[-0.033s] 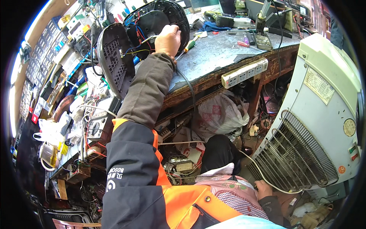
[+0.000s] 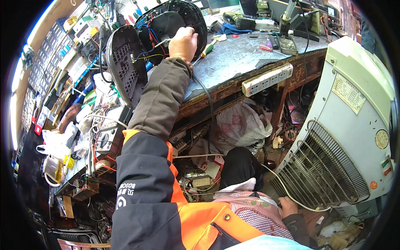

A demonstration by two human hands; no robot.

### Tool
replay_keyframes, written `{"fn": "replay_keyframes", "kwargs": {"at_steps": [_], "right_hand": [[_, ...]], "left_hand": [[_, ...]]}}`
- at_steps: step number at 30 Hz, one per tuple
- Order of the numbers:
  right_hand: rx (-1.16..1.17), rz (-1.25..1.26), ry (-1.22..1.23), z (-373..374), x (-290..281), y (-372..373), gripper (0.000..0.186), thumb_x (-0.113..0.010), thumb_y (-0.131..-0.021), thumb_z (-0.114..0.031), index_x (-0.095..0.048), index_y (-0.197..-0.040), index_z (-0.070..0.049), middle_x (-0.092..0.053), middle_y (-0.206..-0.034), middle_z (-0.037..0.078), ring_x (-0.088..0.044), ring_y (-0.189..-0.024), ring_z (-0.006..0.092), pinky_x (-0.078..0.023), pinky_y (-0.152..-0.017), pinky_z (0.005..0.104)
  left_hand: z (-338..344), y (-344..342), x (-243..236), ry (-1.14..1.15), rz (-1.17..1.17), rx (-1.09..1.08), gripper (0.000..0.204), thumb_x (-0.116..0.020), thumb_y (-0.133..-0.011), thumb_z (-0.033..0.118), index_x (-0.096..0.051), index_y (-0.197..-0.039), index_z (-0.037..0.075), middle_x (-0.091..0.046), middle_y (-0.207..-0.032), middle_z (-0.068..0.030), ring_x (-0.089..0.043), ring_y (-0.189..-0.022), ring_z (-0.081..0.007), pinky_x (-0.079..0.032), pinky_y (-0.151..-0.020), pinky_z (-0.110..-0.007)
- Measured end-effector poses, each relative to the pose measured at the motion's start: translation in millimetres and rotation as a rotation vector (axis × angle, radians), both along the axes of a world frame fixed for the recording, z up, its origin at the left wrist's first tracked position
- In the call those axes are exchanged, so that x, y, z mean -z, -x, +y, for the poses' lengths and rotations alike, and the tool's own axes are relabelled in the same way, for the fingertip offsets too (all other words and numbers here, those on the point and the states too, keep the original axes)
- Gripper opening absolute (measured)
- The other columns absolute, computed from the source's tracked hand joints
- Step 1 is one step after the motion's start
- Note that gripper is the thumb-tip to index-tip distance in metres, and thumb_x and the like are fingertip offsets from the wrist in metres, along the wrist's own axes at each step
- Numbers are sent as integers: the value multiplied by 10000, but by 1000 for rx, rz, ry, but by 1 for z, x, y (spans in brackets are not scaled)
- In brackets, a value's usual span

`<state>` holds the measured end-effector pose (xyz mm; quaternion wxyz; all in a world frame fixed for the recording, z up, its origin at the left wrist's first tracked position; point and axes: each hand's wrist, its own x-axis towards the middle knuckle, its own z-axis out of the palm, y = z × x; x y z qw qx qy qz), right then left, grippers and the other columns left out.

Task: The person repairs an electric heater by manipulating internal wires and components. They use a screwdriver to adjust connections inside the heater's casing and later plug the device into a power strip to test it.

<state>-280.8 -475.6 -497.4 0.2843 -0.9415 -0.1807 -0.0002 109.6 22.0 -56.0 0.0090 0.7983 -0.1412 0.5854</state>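
Observation:
My left hand [image 2: 183, 44] reaches into an opened black plastic appliance housing [image 2: 201, 25] on the bench. Its fingers are curled together at the inner side of the shell; what they pinch is hidden. Red, blue and yellow wires [image 2: 152, 34] run inside the housing. Its other half, a black ribbed cover [image 2: 125, 66], stands tilted to the left, joined by wires. A screwdriver [image 2: 208, 50] with a green and yellow handle lies just right of my left wrist. Low on the right, my right hand [image 2: 287, 206] rests against the patterned apron [image 2: 260, 210], fingers loosely apart, holding nothing visible.
A power strip [image 2: 267, 80] is fixed along the bench's front edge. To the right stands a large pale heater-like appliance [image 2: 354, 96] with a wire grille. Tools and parts crowd the bench's back and left. A plastic bag [image 2: 241, 125] and loose cables lie underneath.

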Motion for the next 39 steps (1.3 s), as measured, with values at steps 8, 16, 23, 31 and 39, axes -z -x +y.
{"fn": "replay_keyframes", "kwargs": {"at_steps": [8,16,23,31,39], "right_hand": [[-8,4,3,-2,4,0,389,-842,-754,-86,-704,-1117,-67,-676,-993,143,-679,-947,378,-534,-806,492],[-5,1,24,-1,1,1,386,-839,-765,-94,-703,-1125,-68,-679,-1000,145,-681,-951,378,-536,-807,490],[-24,32,30,-2,-5,0,360,-819,-820,-125,-720,-1159,-56,-702,-1076,172,-702,-960,408,-562,-818,491],[-12,-1,26,-1,-2,1,385,-835,-763,-91,-705,-1125,-69,-682,-1010,143,-684,-952,379,-537,-805,493],[-20,14,40,-2,0,2,360,-815,-799,-115,-713,-1140,-63,-690,-1040,168,-695,-930,403,-553,-798,501]], "left_hand": [[6,-4,-1,-56,12,18,144,-744,-970,242,-743,-992,99,-729,-980,-127,-728,-888,-357,-592,-767,-454],[0,-1,-2,14,66,-47,148,-735,-975,201,-741,-994,55,-742,-969,-150,-729,-911,-370,-591,-809,-451],[-2,1,0,-2,27,35,161,-735,-973,208,-736,-998,48,-742,-972,-161,-726,-922,-374,-587,-823,-460],[3,0,-2,-18,60,2,154,-727,-971,201,-738,-995,49,-744,-984,-162,-729,-926,-370,-588,-825,-457],[1,-1,-2,42,106,-35,125,-715,-969,191,-726,-1025,80,-733,-1024,-161,-722,-943,-381,-596,-823,-461]]}}
